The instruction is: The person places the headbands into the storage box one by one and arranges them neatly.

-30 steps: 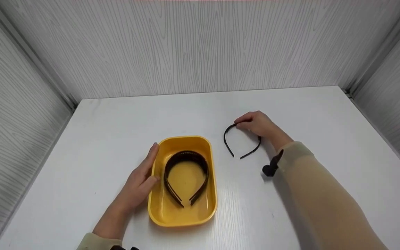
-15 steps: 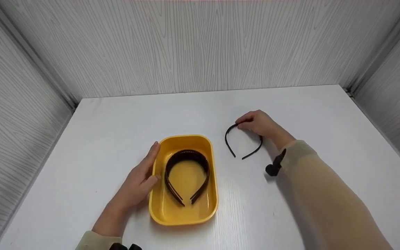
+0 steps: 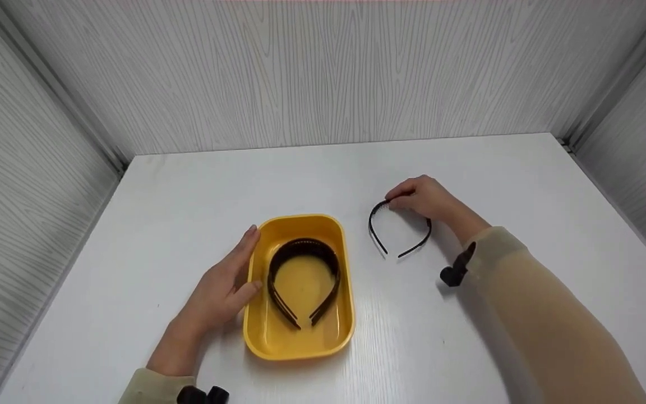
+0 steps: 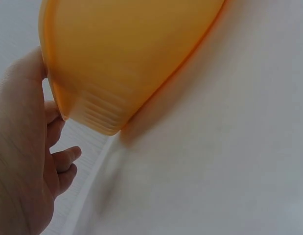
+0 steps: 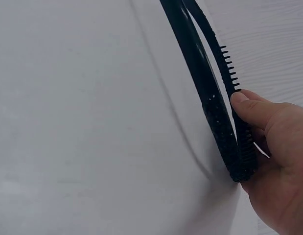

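Note:
In the head view, my left hand [image 3: 216, 292] holds the left side of a yellow plastic tray [image 3: 299, 352], its thumb over the rim. From the left wrist view, the tray's outer wall [image 4: 127, 54] is beside that hand [image 4: 24, 147], with several fingers curled. Black headbands [image 3: 306, 247] lie nested inside the tray. To the right of it, my right hand [image 3: 424, 197] pinches one thin black headband [image 3: 374, 227] by its top curve. Small comb teeth show along this headband [image 5: 195, 58] in the right wrist view. Its shadow falls apart from it there.
A white tabletop [image 3: 205, 196] lies under everything. Pale wood-grain panels [image 3: 323, 73] enclose it at the back and both sides. A dark wrist-worn device [image 3: 455, 274] sits at the right cuff, and another [image 3: 202, 395] at the left cuff.
The head view has shifted slightly. My right hand, still pinching the headband, has drifted a little to the right. My left hand keeps its hold on the tray.

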A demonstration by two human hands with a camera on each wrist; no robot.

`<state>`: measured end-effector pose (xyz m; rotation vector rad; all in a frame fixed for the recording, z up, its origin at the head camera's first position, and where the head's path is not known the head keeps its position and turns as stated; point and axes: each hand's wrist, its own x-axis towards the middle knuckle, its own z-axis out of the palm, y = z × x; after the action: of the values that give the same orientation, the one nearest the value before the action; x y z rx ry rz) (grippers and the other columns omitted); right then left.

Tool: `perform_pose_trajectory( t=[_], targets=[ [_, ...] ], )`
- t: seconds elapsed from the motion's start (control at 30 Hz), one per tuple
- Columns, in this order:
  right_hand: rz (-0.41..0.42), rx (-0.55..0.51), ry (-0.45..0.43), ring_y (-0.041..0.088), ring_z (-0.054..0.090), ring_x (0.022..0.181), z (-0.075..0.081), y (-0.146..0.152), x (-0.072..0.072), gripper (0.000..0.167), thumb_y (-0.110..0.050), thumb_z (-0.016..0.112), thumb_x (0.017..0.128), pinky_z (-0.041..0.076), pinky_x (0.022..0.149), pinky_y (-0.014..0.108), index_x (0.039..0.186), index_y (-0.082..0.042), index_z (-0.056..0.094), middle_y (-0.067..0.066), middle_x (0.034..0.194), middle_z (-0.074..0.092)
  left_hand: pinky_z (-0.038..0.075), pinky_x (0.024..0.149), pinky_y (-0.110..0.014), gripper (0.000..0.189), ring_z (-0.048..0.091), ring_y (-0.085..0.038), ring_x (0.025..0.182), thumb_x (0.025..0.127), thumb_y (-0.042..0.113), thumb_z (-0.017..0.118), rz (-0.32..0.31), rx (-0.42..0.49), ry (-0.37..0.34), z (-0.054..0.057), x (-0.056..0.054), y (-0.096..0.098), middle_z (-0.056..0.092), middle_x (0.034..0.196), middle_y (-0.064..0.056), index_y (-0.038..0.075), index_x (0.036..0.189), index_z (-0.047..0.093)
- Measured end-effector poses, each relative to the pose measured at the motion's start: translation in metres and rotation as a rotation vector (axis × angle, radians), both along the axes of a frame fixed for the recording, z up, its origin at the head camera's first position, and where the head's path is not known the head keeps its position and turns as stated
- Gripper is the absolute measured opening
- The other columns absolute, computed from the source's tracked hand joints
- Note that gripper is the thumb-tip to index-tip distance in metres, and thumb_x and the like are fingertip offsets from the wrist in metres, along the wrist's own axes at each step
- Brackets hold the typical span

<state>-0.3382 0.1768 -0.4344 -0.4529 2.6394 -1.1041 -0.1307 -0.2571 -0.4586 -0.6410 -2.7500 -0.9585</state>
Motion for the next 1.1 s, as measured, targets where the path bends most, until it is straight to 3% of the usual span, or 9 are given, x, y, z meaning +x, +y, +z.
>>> perform_pose_trajectory(
  t=[0.13,0.4,0.7,1.1],
  targets=[
    [0.012,-0.013,0.026,0.02,0.062,0.116,0.011,-0.001,0.005,0.022,-0.022,0.072,0.1,0.049,0.087,0.037,0.119,-0.021,0.083,0.001,0.123,0.075,0.014,0.125,-0.018,0.083,0.027,-0.017,0.159,0.096,0.022,0.06,-0.011,-0.006,0.029,0.0,0.0,0.0,0.022,0.176,0.002,0.016,0.171,0.024],
    [0.112,-0.059,0.123,0.019,0.063,0.105,0.046,-0.024,0.02,0.02,-0.021,0.074,0.099,0.049,0.083,0.036,0.117,-0.021,0.084,-0.004,0.118,0.075,0.013,0.125,-0.016,0.083,0.028,-0.017,0.158,0.096,0.023,0.06,-0.009,-0.01,0.044,-0.002,-0.001,-0.002,0.022,0.175,0.002,0.015,0.171,0.024],
    [0.328,-0.136,0.274,0.013,0.064,0.099,0.083,-0.081,0.047,0.015,-0.018,0.076,0.099,0.051,0.082,0.034,0.111,-0.021,0.085,-0.007,0.111,0.075,0.013,0.124,-0.015,0.084,0.027,-0.017,0.158,0.096,0.025,0.06,0.001,-0.016,0.041,-0.004,-0.002,-0.004,0.022,0.175,0.002,0.014,0.171,0.023],
    [0.462,-0.158,0.331,0.01,0.067,0.103,0.093,-0.131,0.066,0.016,-0.015,0.075,0.1,0.057,0.09,0.034,0.112,-0.017,0.085,-0.007,0.109,0.074,0.013,0.124,-0.016,0.086,0.026,-0.016,0.159,0.095,0.02,0.059,0.017,-0.017,0.02,-0.005,-0.001,-0.005,0.021,0.176,0.004,0.019,0.172,0.021]
  ],
)
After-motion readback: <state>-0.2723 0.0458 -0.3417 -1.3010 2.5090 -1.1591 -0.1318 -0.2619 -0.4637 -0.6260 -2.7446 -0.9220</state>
